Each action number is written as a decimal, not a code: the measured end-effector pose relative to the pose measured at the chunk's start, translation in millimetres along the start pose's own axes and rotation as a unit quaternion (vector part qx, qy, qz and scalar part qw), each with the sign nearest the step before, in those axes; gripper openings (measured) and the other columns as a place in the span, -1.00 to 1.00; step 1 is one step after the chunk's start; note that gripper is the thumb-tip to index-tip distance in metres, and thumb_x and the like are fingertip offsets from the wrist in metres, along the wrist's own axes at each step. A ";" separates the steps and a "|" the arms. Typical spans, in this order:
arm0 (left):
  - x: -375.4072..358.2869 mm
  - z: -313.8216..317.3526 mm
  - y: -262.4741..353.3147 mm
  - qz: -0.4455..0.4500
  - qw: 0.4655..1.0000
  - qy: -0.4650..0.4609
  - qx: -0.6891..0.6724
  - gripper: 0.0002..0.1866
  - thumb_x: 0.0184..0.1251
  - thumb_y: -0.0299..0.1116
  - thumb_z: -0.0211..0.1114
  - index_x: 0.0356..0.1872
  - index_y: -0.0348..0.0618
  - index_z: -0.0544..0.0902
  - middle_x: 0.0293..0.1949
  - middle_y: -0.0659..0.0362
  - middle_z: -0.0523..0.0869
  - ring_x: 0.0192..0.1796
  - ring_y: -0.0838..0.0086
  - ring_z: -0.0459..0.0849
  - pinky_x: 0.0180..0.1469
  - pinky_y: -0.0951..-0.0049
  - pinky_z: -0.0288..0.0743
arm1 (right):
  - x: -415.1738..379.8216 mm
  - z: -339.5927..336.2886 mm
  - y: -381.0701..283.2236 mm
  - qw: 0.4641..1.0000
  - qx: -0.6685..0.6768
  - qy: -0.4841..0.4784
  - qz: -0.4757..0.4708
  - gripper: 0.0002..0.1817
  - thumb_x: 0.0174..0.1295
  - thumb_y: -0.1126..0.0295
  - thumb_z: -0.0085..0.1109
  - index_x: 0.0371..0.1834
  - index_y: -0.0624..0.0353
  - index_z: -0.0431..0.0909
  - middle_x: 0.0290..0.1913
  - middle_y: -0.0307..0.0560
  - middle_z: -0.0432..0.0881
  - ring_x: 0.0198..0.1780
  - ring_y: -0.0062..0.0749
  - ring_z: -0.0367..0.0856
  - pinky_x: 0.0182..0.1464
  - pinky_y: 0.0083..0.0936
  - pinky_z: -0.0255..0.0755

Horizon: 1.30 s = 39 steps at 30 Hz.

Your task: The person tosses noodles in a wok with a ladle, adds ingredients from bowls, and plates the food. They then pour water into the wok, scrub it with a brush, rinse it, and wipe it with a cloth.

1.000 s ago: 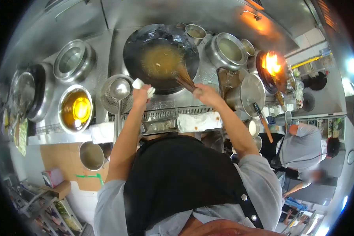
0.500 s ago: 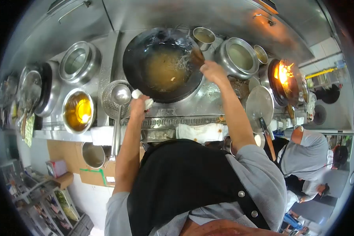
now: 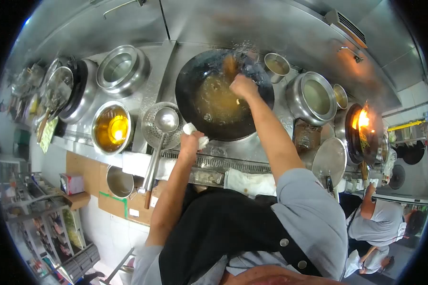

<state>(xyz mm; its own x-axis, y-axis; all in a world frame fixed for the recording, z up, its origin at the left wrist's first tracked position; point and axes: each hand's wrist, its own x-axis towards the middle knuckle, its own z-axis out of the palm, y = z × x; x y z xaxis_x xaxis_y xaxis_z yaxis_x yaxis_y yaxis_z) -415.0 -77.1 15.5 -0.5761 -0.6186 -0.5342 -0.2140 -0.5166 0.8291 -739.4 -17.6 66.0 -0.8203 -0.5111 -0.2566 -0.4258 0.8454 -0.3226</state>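
Note:
A large black wok (image 3: 188, 90) holds cloudy yellowish liquid (image 3: 218, 102). My right hand (image 3: 244, 87) is closed on a brown brush (image 3: 230, 65) over the wok's far part, with water splashing at the far rim. At the wok's near left edge my left hand (image 3: 191, 142) grips a white cloth (image 3: 200, 137). Just left of that hand, a steel ladle (image 3: 167, 119) rests on a perforated strainer (image 3: 150, 128), its handle pointing toward me.
A bowl of amber oil (image 3: 102, 128) and a nested steel pot (image 3: 140, 76) stand left. Right of the wok are a steel pot (image 3: 297, 97), a mesh strainer (image 3: 329, 161) and a flaming wok (image 3: 361, 135). A co-worker (image 3: 378, 221) stands at far right.
My right hand has moved the brush from the wok's right side toward its far rim, and water now splashes there. The whole view has shifted; the left hand stays at the near left edge.

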 end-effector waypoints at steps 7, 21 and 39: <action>-3.2 -2.8 9.5 -0.018 0.999 -0.010 0.025 -0.91 0.27 -0.42 0.34 -0.29 -0.22 0.66 -0.45 0.13 0.70 -0.54 0.39 0.65 -0.61 0.32 0.41 | -16.4 -37.6 -16.0 0.982 0.148 0.112 -0.036 -0.45 0.41 0.04 0.17 0.38 0.04 0.65 0.35 0.11 0.71 0.38 0.13 0.64 0.40 -0.13 0.53; 57.5 -34.6 22.9 -0.115 0.987 -0.093 0.068 -0.81 0.33 -0.30 0.40 -0.11 -0.12 0.71 -0.34 0.15 0.74 -0.37 0.38 0.71 -0.44 0.30 0.52 | -154.1 -115.5 -16.3 0.970 0.071 0.045 -0.227 -0.33 0.38 -0.03 0.37 0.46 0.10 0.60 0.41 0.14 0.66 0.44 0.04 0.62 0.46 -0.22 0.47; 116.6 -96.1 61.8 0.038 0.976 -0.203 0.074 -0.95 0.30 -0.42 0.35 -0.37 -0.11 0.71 -0.45 0.18 0.73 -0.55 0.42 0.67 -0.62 0.36 0.40 | -477.0 103.8 20.7 0.890 0.326 0.293 0.123 -0.41 0.45 0.18 0.36 0.45 0.24 0.55 0.07 0.24 0.81 0.06 -0.10 0.80 0.16 -0.31 0.60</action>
<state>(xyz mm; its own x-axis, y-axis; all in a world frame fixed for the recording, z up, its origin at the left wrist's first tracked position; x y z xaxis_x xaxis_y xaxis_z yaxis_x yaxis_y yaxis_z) -419.6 -238.0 -11.4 -0.8537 -0.3504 -0.3853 -0.2521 -0.3694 0.8944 -317.3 227.6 87.1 -0.9978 0.0075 0.0665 -0.0512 0.5535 -0.8313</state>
